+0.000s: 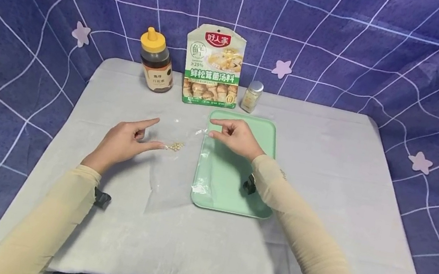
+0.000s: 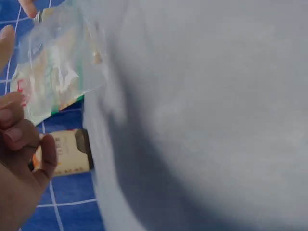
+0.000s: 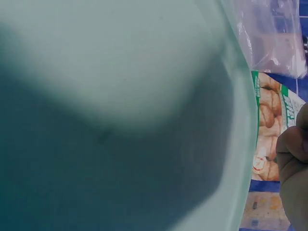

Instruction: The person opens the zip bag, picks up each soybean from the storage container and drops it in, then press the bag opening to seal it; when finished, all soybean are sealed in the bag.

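Between my hands is a clear plastic bag (image 1: 172,177), its right side over the green tray (image 1: 231,196). Small pale yellowish bits (image 1: 176,146) show through the bag beside my left thumb. My left hand (image 1: 124,141) is at the bag's left side, thumb and index finger spread apart, other fingers curled. At the upper right corner of the bag, my right hand (image 1: 238,137) has its thumb and index finger straight with a gap between them. Both wrist views show the bag (image 2: 62,57) standing upright; contact with the fingertips is hard to make out.
Along the back of the white-covered table (image 1: 320,210) stand a yellow-capped squeeze bottle (image 1: 157,62), a soup-seasoning pouch (image 1: 213,66) and a small silver-lidded jar (image 1: 251,96). A blue grid-patterned cloth (image 1: 327,29) hangs behind. My right forearm crosses the tray's right edge.
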Motion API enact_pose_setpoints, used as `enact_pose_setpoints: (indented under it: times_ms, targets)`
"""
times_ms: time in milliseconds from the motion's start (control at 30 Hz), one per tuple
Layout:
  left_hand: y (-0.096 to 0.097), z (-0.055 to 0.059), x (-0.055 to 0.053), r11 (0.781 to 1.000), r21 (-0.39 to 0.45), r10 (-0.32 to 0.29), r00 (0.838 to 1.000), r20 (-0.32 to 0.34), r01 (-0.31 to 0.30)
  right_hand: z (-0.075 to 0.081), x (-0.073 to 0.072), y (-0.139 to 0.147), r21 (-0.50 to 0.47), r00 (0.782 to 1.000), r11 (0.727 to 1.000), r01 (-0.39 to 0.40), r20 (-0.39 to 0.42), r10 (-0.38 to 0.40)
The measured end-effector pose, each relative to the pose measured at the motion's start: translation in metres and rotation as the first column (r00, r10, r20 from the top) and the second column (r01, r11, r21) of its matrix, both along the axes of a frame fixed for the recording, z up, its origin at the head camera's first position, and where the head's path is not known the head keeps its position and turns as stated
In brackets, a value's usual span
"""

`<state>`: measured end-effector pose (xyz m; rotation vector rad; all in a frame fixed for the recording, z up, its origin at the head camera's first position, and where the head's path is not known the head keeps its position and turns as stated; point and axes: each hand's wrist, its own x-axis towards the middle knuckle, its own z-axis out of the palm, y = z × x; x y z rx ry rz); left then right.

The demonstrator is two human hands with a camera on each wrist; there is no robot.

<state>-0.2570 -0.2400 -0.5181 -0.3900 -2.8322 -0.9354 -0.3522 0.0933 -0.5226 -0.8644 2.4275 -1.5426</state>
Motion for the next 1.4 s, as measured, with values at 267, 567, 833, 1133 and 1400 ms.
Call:
enact_pose_setpoints:
  times_ms: [267,567,833,1133,1400]
  targets:
    - [-0.005,-0.006,-0.014,0.987,-0.044,0.159,0.979,0.124,-0.155,-0.005,-0.015,-0.009,0.102,0.993,0.989,0.110,0.024,-0.113]
    - [-0.008,-0.008,-0.022,0.977,-0.083,0.208,0.951,0.227,-0.194,-0.006,-0.024,-0.029,0.263,0.972,0.957,0.125,0.159,-0.170]
    - [-0.008,-0.008,-0.027,0.985,0.053,0.156,0.974,0.166,-0.167,-0.007,-0.023,-0.035,0.165,0.964,0.974,0.155,0.190,-0.186]
    - [-0.025,-0.006,-0.023,0.956,0.273,0.038,0.969,0.242,-0.105,0.005,0.000,-0.012,-0.068,0.991,0.996,0.061,0.127,-0.052]
    - [-0.004,0.024,-0.020,0.959,0.280,0.006,0.991,0.136,-0.045,0.035,0.021,0.014,-0.085,0.988,0.986,0.144,0.063,-0.139]
